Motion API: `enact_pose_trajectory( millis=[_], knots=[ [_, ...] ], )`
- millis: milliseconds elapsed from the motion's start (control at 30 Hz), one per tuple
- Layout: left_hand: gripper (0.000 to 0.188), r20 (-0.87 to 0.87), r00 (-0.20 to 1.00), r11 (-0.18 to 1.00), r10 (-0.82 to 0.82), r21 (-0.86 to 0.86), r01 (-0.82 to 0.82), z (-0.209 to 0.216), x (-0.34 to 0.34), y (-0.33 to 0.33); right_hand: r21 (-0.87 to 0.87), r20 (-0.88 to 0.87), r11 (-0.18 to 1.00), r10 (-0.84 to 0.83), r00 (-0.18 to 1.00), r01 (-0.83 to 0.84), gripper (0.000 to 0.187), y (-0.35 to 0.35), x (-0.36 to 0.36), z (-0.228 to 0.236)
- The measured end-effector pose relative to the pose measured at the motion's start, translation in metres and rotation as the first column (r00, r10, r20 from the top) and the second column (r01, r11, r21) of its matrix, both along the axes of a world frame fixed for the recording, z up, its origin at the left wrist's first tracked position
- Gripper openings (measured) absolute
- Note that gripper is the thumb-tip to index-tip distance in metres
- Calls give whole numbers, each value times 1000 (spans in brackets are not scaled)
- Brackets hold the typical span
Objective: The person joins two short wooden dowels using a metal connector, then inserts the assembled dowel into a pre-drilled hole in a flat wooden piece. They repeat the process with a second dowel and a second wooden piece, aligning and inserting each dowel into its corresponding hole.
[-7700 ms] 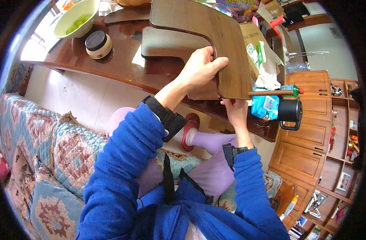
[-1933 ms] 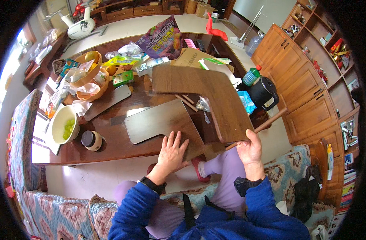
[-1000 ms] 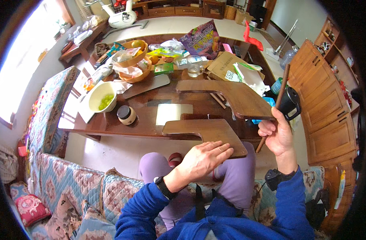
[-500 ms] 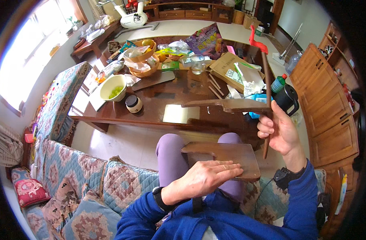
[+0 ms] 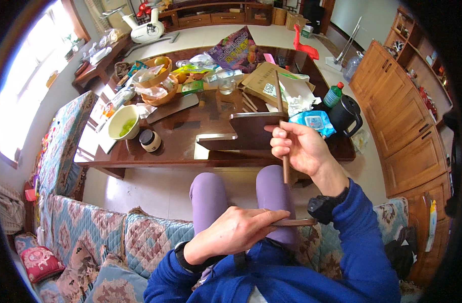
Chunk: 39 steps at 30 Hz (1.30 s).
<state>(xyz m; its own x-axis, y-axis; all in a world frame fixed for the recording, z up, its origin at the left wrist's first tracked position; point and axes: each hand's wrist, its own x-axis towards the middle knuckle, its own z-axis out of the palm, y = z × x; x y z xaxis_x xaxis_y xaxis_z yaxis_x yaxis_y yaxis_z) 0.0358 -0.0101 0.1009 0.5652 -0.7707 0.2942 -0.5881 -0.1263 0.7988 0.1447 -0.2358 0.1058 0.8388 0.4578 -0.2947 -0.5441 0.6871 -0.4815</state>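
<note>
Now a round brown wooden rod (image 5: 286, 172) is clasped by the right hand (image 5: 302, 149), near end aimed towards a thin brown wooden board (image 5: 297, 222). That's topped by the left hand (image 5: 232, 230), grip hidden

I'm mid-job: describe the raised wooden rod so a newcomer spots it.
Find the brown table, then the right hand near its front edge. The wooden rod shows above and below that hand, held up, unlike the loose sticks lying on the table.

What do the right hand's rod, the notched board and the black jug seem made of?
Rod: probably wood; even brown, low sheen.
Notched board: wood or laminate; dark brown, light glinting along edges.
Black jug: plastic or coated metal, can't tell; smooth, dark.
</note>
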Motion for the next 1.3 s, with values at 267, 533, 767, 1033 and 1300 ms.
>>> enact_pose_trajectory(
  millis=[267, 533, 767, 1033, 1300],
  knots=[
    [42, -75, 993, 994, 95, 57, -91, 15, 35, 12, -33, 35, 999, -4, 999, 5, 34, -10, 38, -28],
    [40, -205, 976, 996, 70, 62, -58, -5, 88, -12, -171, 176, 985, 5, 984, 26, 29, -33, 46, -27],
    [41, -132, 981, 988, 139, 87, -129, 5, 94, -16, -250, 217, 968, 48, 975, 8, 27, -39, 43, -25],
    [42, -3, 995, 989, 99, 108, -98, 41, 76, -8, -328, 224, 945, 89, 970, -11, 28, -39, 39, -26],
    [44, -651, 759, 986, -23, -141, -91, -22, 140, -8, -311, 251, 950, 90, 964, -8, 33, -40, 50, -30]
  ],
)
